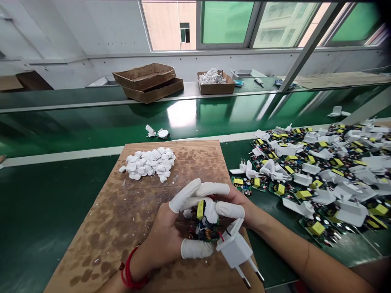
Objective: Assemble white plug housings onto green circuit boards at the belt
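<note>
Brown, stained cardboard [122,219] lies flat on the green desk [39,211] right under your fingers [186,195], which wear white rubber cots. Your left hand [166,240], a red bracelet [130,276] at its wrist, and your right hand [241,201] are both closed on a small circuit board [205,226]. The left fingers curl over its top with the thumb below, and the right fingertips pinch its far side beside the yellow component [200,209]. A white plug housing [235,250] sits just below and right of the fingers, joined to the board by a short red wire [220,236], its two pins [249,274] pointing toward you. I cannot tell whether either hand grips it.

Judge the board light and stiff but fragile: hold it by its edges, clear of the small parts. The housing looks hard, smooth and light, so take it by its flat body, where the cots give grip. The wire looks like the weak link, so do not let the housing's weight pull on it.

Just beyond the fingers a pile of white caps [149,163] rests on the cardboard. To their right a heap of boards and housings [330,175] spreads across the desk. Farther off runs a green belt [91,122] carrying two loose white pieces [157,132]. Behind it stand stacked cardboard trays [148,81], a box of white parts [215,81], and windows [226,22].
</note>
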Tool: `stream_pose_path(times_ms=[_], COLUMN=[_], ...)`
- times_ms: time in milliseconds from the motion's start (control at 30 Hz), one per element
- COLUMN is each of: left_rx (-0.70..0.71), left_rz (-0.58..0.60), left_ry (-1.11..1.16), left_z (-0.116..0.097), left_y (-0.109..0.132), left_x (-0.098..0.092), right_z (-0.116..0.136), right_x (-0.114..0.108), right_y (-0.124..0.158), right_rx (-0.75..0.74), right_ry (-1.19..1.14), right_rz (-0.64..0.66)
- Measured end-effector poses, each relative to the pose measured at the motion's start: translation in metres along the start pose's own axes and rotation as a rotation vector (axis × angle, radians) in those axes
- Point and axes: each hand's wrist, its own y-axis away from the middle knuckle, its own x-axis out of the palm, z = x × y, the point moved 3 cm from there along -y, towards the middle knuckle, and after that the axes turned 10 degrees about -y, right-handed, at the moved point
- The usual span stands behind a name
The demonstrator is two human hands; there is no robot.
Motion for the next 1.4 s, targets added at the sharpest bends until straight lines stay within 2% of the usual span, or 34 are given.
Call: stream_pose_path(times_ms=[100,300,500,1100,1400], left_rx=[0.020,0.046,-0.034,-0.027,-0.116], left_rz=[-0.003,0.016,0.033,0.003,0.022], left_ry=[-0.009,-0.025,-0.004,0.142,0.142], left_z=[-0.0016,-0.0028,-0.0014,0.0054,0.0020], left_y=[-0.0010,-0.0028,-0.0047,0.0002,-0.0024], left_x=[-0.0008,0.0008,0.0000,0.0016,0.0013], right_z=[-0.0026,0.0007,0.0031,0.0031,0.0019], right_x=[-0.0001,-0.0012,-0.0024,-0.0019,-0.0032], right_y=[0.0009,-0.0034,-0.0029,-0.0033,-0.0033], right_rx=[0.023,-0.062,-0.091,-0.093,-0.072], right_ry=[-0.055,0.007,0.068,0.097,0.080], right_rz=[-0.028,0.027,0.048,0.028,0.017])
